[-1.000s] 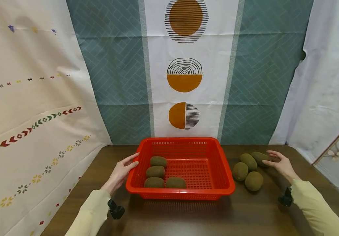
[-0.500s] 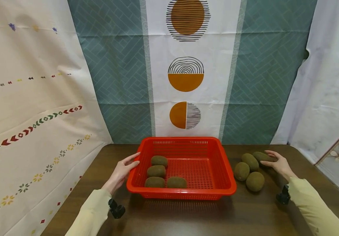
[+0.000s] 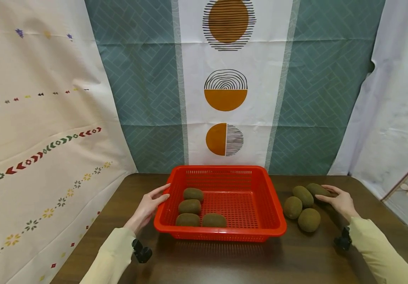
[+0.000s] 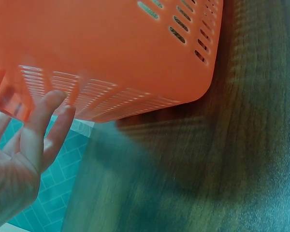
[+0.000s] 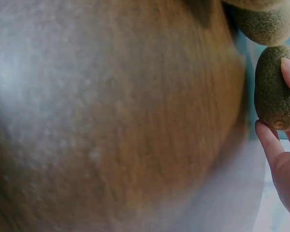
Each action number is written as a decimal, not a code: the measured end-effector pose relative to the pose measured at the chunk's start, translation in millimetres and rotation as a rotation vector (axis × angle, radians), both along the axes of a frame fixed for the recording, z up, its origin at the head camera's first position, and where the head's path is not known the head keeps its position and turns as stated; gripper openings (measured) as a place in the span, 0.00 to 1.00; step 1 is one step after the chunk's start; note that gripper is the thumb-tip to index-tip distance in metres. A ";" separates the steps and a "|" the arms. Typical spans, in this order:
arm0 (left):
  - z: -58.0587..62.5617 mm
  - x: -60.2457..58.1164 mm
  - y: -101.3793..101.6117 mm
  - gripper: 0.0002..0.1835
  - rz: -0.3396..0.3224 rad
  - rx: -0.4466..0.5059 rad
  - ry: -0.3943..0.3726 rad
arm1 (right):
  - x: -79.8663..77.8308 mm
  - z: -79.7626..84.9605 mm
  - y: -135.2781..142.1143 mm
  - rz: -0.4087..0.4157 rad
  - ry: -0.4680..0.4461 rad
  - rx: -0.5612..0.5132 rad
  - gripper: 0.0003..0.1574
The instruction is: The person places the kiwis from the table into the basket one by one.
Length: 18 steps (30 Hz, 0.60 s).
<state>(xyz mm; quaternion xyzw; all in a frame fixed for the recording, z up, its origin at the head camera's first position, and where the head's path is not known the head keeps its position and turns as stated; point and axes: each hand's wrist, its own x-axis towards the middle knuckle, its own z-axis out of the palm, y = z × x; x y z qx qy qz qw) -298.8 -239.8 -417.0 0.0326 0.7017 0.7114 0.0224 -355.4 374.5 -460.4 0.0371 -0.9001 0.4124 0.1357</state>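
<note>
My left hand (image 3: 148,207) is at the left rim of a red plastic basket (image 3: 221,232), its fingers nearly straight. In the left wrist view, fingertips touch the slotted outer wall under the rim. Several brown fuzzy kiwis lie inside, such as a front kiwi (image 3: 214,220) and a back-left kiwi (image 3: 193,193). Right of the basket, my right hand (image 3: 341,202) grips the far kiwi (image 5: 273,89), thumb on its side and fingers at its end. Beside it on the table lie a kiwi (image 3: 303,196), another kiwi (image 3: 292,208) and the nearest kiwi (image 3: 309,220).
The dark wooden table (image 3: 218,264) reaches back to a teal and white patterned curtain (image 3: 147,98). A cream embroidered cloth (image 3: 47,157) hangs at the left, and a pale marbled cloth (image 3: 399,118) at the right. Each wrist wears a small black camera (image 3: 141,251).
My right hand has closed in around the far kiwi, its fingers now nearer to it. My left hand stays at the basket rim. The head view has shifted slightly.
</note>
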 end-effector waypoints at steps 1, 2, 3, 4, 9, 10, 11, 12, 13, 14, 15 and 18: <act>-0.1 -0.2 0.1 0.27 -0.002 0.000 0.003 | 0.4 1.0 -0.1 -0.008 0.002 -0.001 0.41; -0.2 -0.4 0.1 0.26 -0.004 -0.001 0.005 | 0.8 2.5 -0.2 -0.007 0.005 -0.004 0.41; -0.3 -0.5 0.2 0.26 -0.004 0.001 0.006 | 1.0 4.1 -0.2 -0.006 0.010 -0.004 0.41; -0.4 -0.5 0.2 0.26 -0.004 0.001 0.007 | 1.2 5.8 -0.4 -0.008 0.014 -0.004 0.41; -0.8 -0.4 0.4 0.26 -0.006 -0.010 0.011 | 3.7 15.6 -1.8 0.003 0.006 -0.020 0.42; -1.0 -0.4 0.4 0.26 -0.007 -0.011 0.012 | 4.2 17.6 -2.4 0.007 0.003 -0.022 0.43; -1.0 -0.4 0.5 0.26 -0.009 -0.009 0.012 | 4.5 19.5 -3.0 0.015 0.002 -0.026 0.43; -1.1 -0.5 0.6 0.26 -0.010 -0.007 0.012 | 4.9 21.7 -3.9 0.025 -0.001 -0.027 0.43; -1.3 -0.6 0.5 0.26 -0.010 -0.006 0.011 | 5.1 23.9 -5.2 0.032 -0.001 -0.028 0.44; -1.3 -0.6 0.5 0.27 -0.009 -0.003 0.010 | 5.4 26.6 -6.8 0.041 -0.002 -0.030 0.44; -1.7 -1.1 0.2 0.27 -0.008 -0.002 0.008 | 5.5 29.3 -8.7 0.048 -0.001 -0.031 0.44; -0.7 -0.8 -0.7 0.27 -0.010 0.009 -0.002 | 6.7 38.4 -15.6 0.072 0.001 -0.024 0.43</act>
